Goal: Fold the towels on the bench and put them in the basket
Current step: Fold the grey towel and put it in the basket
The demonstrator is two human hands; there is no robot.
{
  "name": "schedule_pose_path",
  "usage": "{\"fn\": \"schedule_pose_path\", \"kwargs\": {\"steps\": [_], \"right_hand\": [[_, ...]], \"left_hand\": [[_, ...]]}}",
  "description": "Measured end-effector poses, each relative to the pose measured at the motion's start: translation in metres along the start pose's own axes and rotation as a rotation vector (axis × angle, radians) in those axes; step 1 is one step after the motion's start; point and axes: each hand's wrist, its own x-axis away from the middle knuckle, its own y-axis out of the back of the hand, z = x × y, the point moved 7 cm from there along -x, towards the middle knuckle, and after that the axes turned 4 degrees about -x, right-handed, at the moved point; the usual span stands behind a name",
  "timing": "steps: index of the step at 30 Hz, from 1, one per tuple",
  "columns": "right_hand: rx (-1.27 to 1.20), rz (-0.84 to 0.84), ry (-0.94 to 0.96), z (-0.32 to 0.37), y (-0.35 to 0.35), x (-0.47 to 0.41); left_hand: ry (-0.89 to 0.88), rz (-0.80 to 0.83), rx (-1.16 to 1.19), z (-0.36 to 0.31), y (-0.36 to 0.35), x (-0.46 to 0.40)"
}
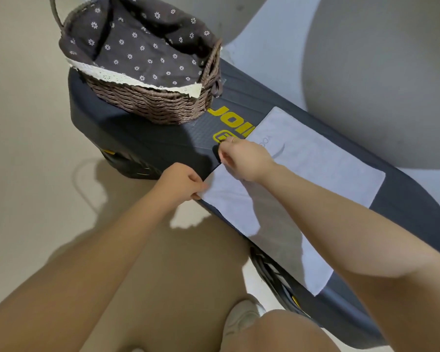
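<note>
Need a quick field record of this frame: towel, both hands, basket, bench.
towel: pale lilac, spread flat on the bench, not yet folded
left hand: pinches the towel's near corner
right hand: grips the towel's edge nearest the basket
basket: wicker, floral liner, no towel visible inside, stands on the bench end
bench: dark, yellow lettering

The basket [148, 72] stands on the tabletop [163, 146] in the upper left of the frame; the towel [302, 179] lies flat on it at centre right; both hands, left [181, 184] and right [244, 158], meet at the towel's left edge.
</note>
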Motion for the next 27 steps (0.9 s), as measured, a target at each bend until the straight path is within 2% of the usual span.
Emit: {"fn": "schedule_pose_path", "kwargs": {"steps": [3, 6, 9, 12, 14, 16, 19, 21, 24, 27], "right_hand": [[-0.028, 0.032, -0.005, -0.007, -0.006, 0.005], [0.004, 0.007, -0.044, -0.017, -0.001, 0.006], [0.082, -0.021, -0.094, -0.023, 0.005, 0.001], [0.182, -0.068, -0.190, -0.034, 0.010, -0.002], [0.154, -0.127, -0.287, -0.053, 0.016, 0.000], [0.036, -0.239, -0.421, -0.084, 0.025, 0.001], [-0.144, -0.366, -0.607, -0.135, 0.035, 0.000], [-0.170, -0.366, -0.631, -0.155, 0.038, -0.006], [-0.162, -0.375, -0.610, -0.166, 0.043, -0.018], [-0.191, -0.364, -0.604, -0.171, 0.043, -0.029]], "left_hand": [[-0.013, -0.005, -0.038, -0.005, -0.001, 0.003], [-0.029, -0.013, -0.281, -0.013, -0.001, 0.002], [0.009, -0.001, -0.428, -0.016, -0.002, -0.001], [0.039, -0.011, -0.544, -0.018, 0.001, 0.001], [0.022, -0.055, -0.610, -0.024, 0.007, 0.002], [-0.082, -0.108, -0.634, -0.043, 0.008, 0.001], [-0.381, -0.182, -0.711, -0.085, -0.008, -0.010], [-0.476, -0.152, -0.806, -0.099, -0.028, -0.021], [-0.663, -0.281, -1.012, -0.106, -0.050, -0.026], [-0.799, -0.379, -1.003, -0.099, -0.063, -0.021]]}}
